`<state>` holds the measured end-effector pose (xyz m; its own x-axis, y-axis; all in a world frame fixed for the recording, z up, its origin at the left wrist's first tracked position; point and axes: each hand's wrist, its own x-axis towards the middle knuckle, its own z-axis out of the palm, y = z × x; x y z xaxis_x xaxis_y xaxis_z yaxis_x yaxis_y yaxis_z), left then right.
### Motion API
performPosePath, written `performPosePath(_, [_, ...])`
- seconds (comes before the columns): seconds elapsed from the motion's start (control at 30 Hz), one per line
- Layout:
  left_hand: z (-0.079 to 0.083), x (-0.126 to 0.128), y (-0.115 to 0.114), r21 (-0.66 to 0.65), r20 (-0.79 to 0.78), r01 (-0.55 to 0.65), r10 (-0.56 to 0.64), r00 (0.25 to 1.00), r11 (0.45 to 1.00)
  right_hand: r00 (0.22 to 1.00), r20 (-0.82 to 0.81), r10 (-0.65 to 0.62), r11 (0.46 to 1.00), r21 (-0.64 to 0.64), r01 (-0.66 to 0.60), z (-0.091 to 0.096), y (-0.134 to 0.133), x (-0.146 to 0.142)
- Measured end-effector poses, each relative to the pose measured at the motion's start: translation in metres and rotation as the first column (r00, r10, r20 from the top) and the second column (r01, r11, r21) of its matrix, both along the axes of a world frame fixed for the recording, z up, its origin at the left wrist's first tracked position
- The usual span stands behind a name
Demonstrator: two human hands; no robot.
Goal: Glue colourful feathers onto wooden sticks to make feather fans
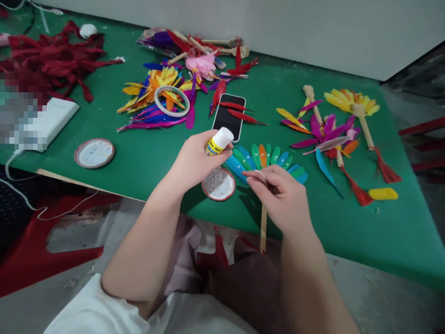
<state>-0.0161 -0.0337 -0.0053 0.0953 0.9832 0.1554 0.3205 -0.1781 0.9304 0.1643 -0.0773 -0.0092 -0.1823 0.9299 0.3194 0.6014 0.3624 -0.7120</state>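
From where I stand, I see the person's left hand [197, 157] closed around a glue stick [213, 147] with yellow label, its white end pointing up and away from the person. The right hand [287, 195] has its thumb and fingers pinched together on a small pale piece [260, 176]; what it is exactly, I cannot tell. Just beyond this hand, a fan of blue and green feathers [256, 157], with one orange among them, is spread on the green table [167, 178]. Its wooden handle [263, 227] comes out below the right hand and passes over the table edge. A round dish [219, 184] lies near the left hand. Farther back is a smartphone [222, 121], with red feathers [239, 115] lying across it.
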Motion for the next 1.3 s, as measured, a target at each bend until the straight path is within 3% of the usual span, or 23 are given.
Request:
performPosePath(0.13, [-0.002,0.004,0.002,0.000,0.097,-0.038,0.038,0.995,0.999,0.976,-0.209,-0.069,0.995,0.054,0.081,0.005,-0.003,0.007])
performPosePath(0.23, [-0.001,0.007,0.002,-0.022,0.175,-0.058,0.061,0.983,0.998,0.967,-0.252,-0.034,0.996,0.066,0.052,0.004,-0.005,0.009])
performPosePath(0.4, [0.000,0.013,0.003,-0.027,0.216,-0.093,0.097,0.972,0.995,0.987,-0.151,0.046,0.995,-0.083,-0.059,0.004,-0.006,0.011])
performPosePath(0.6, [0.001,0.014,0.003,0.062,0.159,-0.145,0.133,0.978,0.988,0.978,-0.116,0.171,0.973,-0.138,-0.186,-0.001,-0.003,0.014])
performPosePath(0.73, [0.001,0.015,0.004,0.069,0.123,-0.149,0.140,0.982,0.986,0.986,-0.084,0.146,0.982,-0.107,-0.154,-0.003,-0.002,0.013])
performPosePath(0.9, [0.000,0.014,0.003,0.081,0.092,-0.150,0.143,0.985,0.985,0.995,0.002,0.098,0.981,-0.168,-0.096,-0.006,-0.002,0.010])
performPosePath(1.3, [0.001,0.013,0.002,0.078,0.061,-0.147,0.143,0.988,0.986,0.984,0.037,0.175,0.982,-0.076,-0.172,-0.015,-0.002,0.007])
